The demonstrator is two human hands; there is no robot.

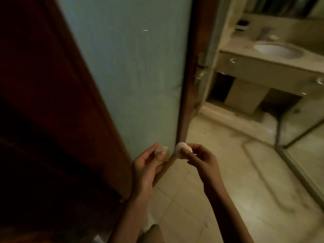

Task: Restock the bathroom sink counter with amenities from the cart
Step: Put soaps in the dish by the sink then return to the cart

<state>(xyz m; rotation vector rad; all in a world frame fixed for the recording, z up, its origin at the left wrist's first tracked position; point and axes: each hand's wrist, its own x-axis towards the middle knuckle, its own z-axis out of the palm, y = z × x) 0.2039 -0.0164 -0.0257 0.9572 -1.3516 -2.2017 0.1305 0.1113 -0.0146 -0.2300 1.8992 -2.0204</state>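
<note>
Two small round pale pieces are held side by side above the tiled floor, near the foot of the wooden door frame. The left hand pinches the left piece between thumb and fingers. The right hand pinches the right piece by its edge. They are close but not touching. The sink counter with its basin stands well apart.
</note>
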